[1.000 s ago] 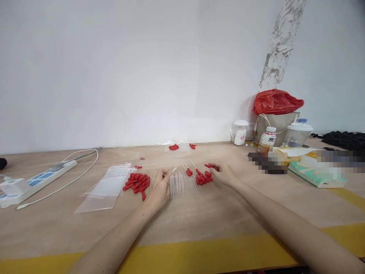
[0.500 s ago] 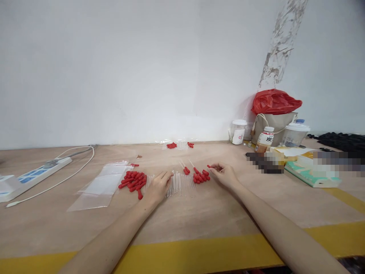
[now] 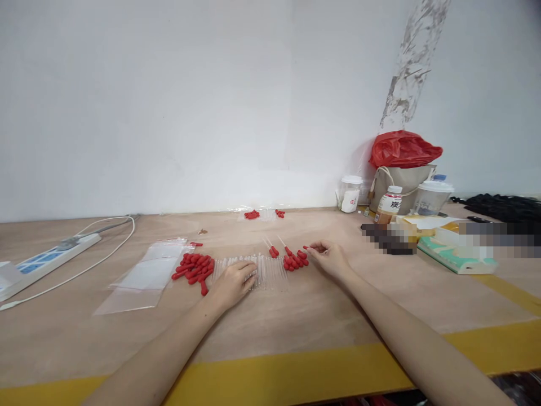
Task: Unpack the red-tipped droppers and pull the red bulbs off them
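Note:
My left hand (image 3: 234, 282) lies over a row of clear glass tubes (image 3: 273, 273), fingers bent and touching them, with a gap between thumb and fingers. In my right hand (image 3: 332, 258) a red rubber bulb (image 3: 306, 247) is pinched between thumb and fingertips. Just left of that hand is a small pile of red bulbs (image 3: 296, 261). Behind the row, a few glass droppers (image 3: 285, 248) with red bulbs fitted lie on the table. A larger heap of red bulbs (image 3: 194, 267) sits left of my left hand.
Clear zip bags (image 3: 146, 273) lie left of the heap, near a white power strip (image 3: 63, 259) and cable. Bagged red bulbs (image 3: 252, 214) rest by the wall. At right stand a cup (image 3: 350, 194), a bottle (image 3: 389, 206), a bag (image 3: 399, 180) and a tissue pack (image 3: 456, 256).
My left hand's fingers have shifted slightly downward over the glass tubes, opening a gap from the thumb. My right hand still pinches the red bulb. The whole view has shifted a little.

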{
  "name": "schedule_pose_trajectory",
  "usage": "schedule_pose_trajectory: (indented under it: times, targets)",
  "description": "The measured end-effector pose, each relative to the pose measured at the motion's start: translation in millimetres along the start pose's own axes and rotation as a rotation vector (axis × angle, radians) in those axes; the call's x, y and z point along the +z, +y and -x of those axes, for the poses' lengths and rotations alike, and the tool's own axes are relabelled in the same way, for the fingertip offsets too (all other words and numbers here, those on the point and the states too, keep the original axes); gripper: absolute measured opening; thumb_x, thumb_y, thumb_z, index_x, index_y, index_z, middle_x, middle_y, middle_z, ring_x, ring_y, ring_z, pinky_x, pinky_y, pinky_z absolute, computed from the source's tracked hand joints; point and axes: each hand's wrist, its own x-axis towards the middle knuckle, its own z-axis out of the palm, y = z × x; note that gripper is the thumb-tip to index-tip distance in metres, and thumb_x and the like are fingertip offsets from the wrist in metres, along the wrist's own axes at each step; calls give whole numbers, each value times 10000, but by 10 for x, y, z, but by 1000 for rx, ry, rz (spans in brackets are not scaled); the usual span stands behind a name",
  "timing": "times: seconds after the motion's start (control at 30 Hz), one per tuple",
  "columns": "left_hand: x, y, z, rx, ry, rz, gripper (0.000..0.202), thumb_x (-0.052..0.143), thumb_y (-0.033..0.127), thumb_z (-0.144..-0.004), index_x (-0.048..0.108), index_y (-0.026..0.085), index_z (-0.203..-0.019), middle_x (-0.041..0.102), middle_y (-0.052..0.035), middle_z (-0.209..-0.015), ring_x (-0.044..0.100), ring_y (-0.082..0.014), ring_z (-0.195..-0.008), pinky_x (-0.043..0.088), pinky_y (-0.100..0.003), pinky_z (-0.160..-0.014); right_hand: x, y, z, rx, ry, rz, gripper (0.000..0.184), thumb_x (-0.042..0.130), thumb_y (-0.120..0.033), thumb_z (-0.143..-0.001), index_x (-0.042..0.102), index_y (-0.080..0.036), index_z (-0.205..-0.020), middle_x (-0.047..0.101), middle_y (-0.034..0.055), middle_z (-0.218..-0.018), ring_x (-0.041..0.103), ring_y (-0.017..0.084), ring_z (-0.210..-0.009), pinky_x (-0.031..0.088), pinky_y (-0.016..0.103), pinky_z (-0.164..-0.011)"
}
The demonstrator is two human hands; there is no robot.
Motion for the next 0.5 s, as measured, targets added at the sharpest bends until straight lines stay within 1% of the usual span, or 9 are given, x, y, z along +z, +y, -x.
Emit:
schedule_pose_trajectory:
  times: [0.1,0.23,0.3,0.4,0.5]
  targets:
    - [-30,-12,29,-28,-12,29,249,488,335,-816,618,181,-962,636,-71,-1006,600,-185,-907,481,-320,-801,37,-26,10,-11,-23,12,293,516,-410,-719,646,-156,-785,663,53,-742,579,145,-651,433,244,-602]
    - [-50,-35,44,-35,-47,65,311,523,388,-786,619,179,-996,630,-89,-1033,594,-202,-931,485,-346,-807,100,-106,38,-121,-22,134,268,524,-418,-722,660,-189,-748,651,43,-792,570,167,-783,413,278,-736]
    - [-52,-37,46,-35,-50,90,331,536,409,-772,620,186,-1002,627,-91,-1038,590,-205,-939,483,-352,-811,120,-139,55,-140,-31,179,274,533,-441,-713,661,-199,-722,642,41,-783,559,172,-802,402,284,-758]
    - [-55,-30,47,-19,-60,120,361,553,432,-750,621,183,-1003,625,-96,-1041,583,-209,-948,475,-359,-822,121,-158,62,-123,-29,188,308,518,-472,-713,660,-199,-718,636,46,-786,552,173,-810,396,281,-765]
    - [-79,-17,52,-17,-75,134,378,547,442,-751,617,172,-1006,626,-100,-1034,576,-210,-947,467,-361,-826,105,-152,14,-28,-15,185,317,474,-451,-737,652,-189,-742,645,43,-802,559,167,-795,396,265,-742]
